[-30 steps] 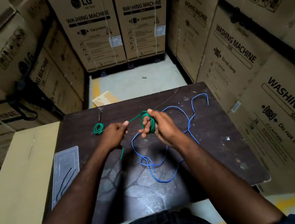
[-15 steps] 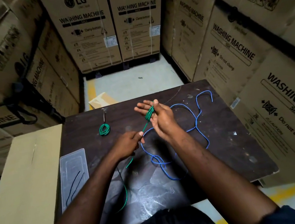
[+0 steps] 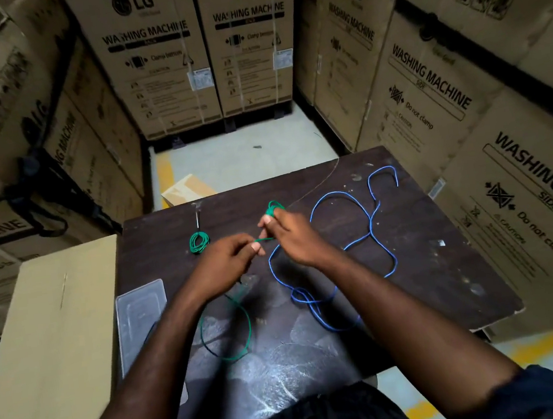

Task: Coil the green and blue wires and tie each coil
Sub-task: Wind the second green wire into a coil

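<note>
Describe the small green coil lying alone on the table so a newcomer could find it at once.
Find the dark table among the cardboard boxes. Near its far edge, left of the left hand, lies the small green coil. Unlike the green wire that the right hand grips and the sprawling blue wire, it is a tight ring nobody touches.
</note>
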`<state>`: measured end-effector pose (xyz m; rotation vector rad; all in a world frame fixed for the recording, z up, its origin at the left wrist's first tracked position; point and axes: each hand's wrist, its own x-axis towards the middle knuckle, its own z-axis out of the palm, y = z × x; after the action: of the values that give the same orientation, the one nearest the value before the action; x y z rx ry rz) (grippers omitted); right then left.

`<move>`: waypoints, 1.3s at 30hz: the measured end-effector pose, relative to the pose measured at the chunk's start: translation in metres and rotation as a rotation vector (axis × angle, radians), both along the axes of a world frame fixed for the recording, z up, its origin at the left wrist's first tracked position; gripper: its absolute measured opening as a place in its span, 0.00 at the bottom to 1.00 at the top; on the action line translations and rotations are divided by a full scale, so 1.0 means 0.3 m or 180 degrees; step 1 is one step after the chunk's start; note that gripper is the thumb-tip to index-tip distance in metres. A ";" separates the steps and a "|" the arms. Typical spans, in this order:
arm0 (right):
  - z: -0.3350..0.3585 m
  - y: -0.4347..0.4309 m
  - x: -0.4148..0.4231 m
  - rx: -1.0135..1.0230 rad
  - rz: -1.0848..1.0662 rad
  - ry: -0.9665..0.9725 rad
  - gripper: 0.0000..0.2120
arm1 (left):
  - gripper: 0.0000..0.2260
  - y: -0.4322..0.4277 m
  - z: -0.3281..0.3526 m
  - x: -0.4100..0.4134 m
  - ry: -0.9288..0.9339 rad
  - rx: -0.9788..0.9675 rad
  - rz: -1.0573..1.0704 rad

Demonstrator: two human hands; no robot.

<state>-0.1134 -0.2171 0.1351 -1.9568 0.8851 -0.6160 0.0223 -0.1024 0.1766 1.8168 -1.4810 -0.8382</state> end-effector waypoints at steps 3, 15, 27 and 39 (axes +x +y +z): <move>0.016 0.014 -0.015 -0.0238 0.0290 0.0332 0.17 | 0.06 -0.015 0.041 0.032 -0.0207 -0.0207 0.0077; 0.052 0.080 -0.037 0.0255 0.1014 0.0366 0.17 | 0.06 -0.022 0.037 0.112 0.0232 -0.0482 0.0415; 0.127 0.130 -0.007 0.2041 0.0550 -0.1324 0.23 | 0.07 -0.029 -0.050 0.144 0.0429 -0.0324 0.0822; 0.193 0.034 -0.003 0.3237 -0.0470 -0.3391 0.19 | 0.10 0.052 -0.189 0.112 0.1630 0.0028 0.0235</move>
<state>-0.1143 -0.2069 0.1930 -0.4939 0.4599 -0.9067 0.0560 -0.0869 0.1200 1.4997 -1.0754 -1.1668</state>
